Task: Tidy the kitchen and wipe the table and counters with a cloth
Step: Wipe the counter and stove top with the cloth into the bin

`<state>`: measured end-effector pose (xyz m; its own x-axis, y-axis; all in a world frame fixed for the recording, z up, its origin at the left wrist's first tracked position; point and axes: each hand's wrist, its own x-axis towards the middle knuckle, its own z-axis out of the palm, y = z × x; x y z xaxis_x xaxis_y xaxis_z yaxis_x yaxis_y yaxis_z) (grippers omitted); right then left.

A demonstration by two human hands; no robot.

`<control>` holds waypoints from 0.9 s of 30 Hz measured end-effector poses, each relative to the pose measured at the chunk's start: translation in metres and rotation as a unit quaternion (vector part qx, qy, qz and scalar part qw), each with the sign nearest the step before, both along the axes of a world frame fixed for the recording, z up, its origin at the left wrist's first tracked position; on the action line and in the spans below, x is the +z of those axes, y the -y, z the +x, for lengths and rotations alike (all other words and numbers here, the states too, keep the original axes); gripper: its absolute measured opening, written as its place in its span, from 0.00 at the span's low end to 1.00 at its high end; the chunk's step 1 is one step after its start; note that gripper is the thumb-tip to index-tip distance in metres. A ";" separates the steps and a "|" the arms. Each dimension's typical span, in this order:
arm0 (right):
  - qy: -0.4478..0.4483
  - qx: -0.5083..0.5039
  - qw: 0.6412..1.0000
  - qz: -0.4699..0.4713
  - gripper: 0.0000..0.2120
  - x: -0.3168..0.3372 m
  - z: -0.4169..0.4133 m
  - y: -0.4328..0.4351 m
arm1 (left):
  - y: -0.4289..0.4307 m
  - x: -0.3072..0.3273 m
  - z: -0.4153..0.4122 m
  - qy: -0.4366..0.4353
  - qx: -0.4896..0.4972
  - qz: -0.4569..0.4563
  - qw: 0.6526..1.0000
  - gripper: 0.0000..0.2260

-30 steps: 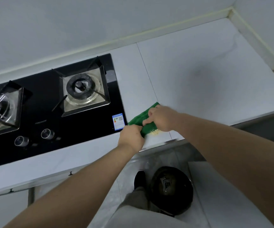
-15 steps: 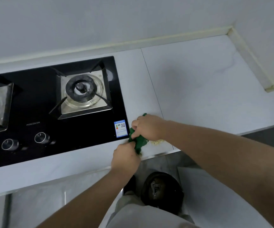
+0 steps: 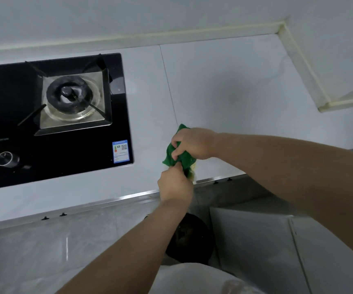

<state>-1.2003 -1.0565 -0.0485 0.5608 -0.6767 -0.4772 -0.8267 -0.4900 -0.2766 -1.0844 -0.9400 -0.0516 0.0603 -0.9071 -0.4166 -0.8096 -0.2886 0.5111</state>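
Countertop (image 3: pixel 245 85) of pale stone fills most of the view, running from the back wall to a metal-trimmed front edge, with a thin seam crossing it from back to front. Set into its left part is a black glass hob (image 3: pixel 12 107), whose right edge lies well left of that seam. On the hob stands one square steel burner tray with a dark ring burner (image 3: pixel 71 96) at its centre. Below the front edge, on the floor, a dark round container (image 3: pixel 194 240) shows between the two forearms. The right hand (image 3: pixel 192 143) reaches in from the right, fingers curled down and closed round the upper and middle part of a green cloth (image 3: pixel 174 154). The left hand (image 3: pixel 175 185) comes up from below the front edge; its back faces the camera and its fingers are bent in, their tips gripping the cloth's near end. The cloth is bunched into a long wad on the counter, right of the hob and just right of the seam. Its long axis runs from back to front: the far tip points toward the back wall, the near end reaches the front edge. A blue label (image 3: pixel 121 151) sits at the hob's front right corner, and a round knob (image 3: pixel 7 159) lies along its front strip. Yellowish specks (image 3: pixel 193 168) lie under the cloth's near end.
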 end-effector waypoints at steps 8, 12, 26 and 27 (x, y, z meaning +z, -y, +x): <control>-0.002 0.032 0.999 -0.037 0.23 -0.006 -0.070 -0.007 | 0.016 -0.004 -0.047 0.005 -0.073 -0.015 0.997 0.06; -0.043 0.000 0.999 -0.033 0.24 0.004 -0.092 -0.013 | 0.024 -0.002 -0.064 -0.006 -0.116 -0.018 0.993 0.06; -0.072 -0.285 0.955 -0.033 0.27 -0.012 -0.145 -0.064 | 0.078 -0.006 -0.092 0.033 -0.350 -0.025 0.936 0.13; -0.071 -0.306 0.949 -0.035 0.27 -0.014 -0.143 -0.069 | 0.080 -0.005 -0.092 0.032 -0.356 -0.023 0.934 0.14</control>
